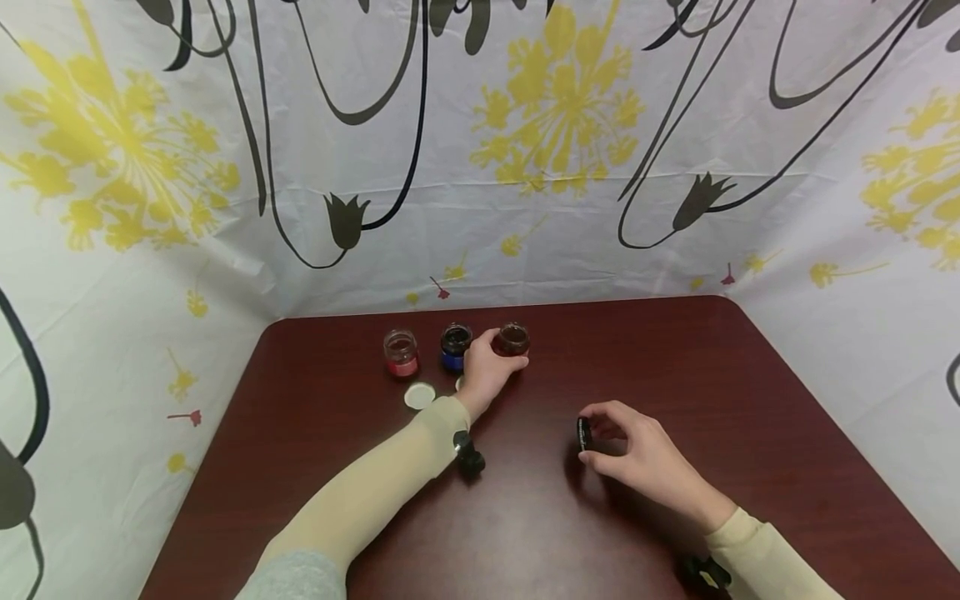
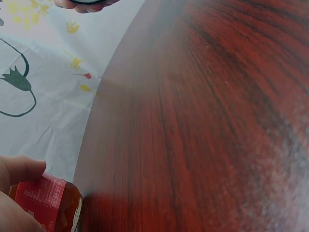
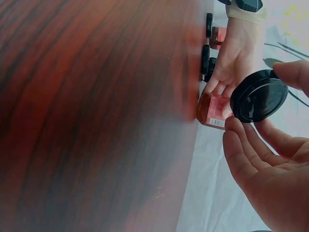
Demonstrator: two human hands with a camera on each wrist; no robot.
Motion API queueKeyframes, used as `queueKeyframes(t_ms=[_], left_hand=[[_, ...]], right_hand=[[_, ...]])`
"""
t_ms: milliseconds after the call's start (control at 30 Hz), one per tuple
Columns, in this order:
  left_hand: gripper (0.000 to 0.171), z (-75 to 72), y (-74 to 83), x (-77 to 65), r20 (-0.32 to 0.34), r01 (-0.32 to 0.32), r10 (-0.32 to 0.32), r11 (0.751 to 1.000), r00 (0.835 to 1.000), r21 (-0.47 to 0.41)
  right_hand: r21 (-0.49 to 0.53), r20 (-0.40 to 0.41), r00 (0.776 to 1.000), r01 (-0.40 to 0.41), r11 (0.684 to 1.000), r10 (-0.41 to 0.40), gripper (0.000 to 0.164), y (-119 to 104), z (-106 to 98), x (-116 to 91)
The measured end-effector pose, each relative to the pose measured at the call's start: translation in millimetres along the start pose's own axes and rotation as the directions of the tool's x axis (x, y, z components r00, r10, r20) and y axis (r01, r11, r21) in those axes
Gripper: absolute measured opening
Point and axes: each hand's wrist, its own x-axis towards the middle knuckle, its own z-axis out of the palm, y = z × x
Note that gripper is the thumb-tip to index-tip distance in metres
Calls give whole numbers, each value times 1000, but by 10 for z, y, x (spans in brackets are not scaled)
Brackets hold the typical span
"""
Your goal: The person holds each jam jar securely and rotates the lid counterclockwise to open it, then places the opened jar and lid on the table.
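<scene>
My left hand grips a small open glass jar at the back of the table. This jar has a red label and dark brown contents, and its mouth shows no lid. Nearer the front right, my right hand pinches a black round jar lid on edge between thumb and fingers, above the table. In the right wrist view the lid shows its disc-shaped face, with the left hand and its jar behind.
Left of the gripped jar stand an open jar with a blue label and one with a pinkish-red label. A lid lies before them, its upper face pale; another is partly hidden by the left hand. Patterned cloth rises behind the table.
</scene>
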Motion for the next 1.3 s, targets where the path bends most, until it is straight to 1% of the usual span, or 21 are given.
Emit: queueKeyframes(t_ms=[367,700,1033,1300], left_hand=[[68,8,-11,6,6,-5,6,1000,1000,-19],[69,21,-24,0,-3,-11,11,1000,1000,-13],[66,21,-42,-1,23,-22,22,1000,1000,16],[68,29,-79,-13,20,-45,44,998,999,51]], right_hand=[[1,-2,1000,6,1000,-6,47,-3,6,-8],[8,2,1000,12,1000,-12,45,-8,24,-18],[9,4,1000,8,1000,-8,45,-31,33,-20],[14,7,1000,11,1000,-11,46,-30,38,-18]])
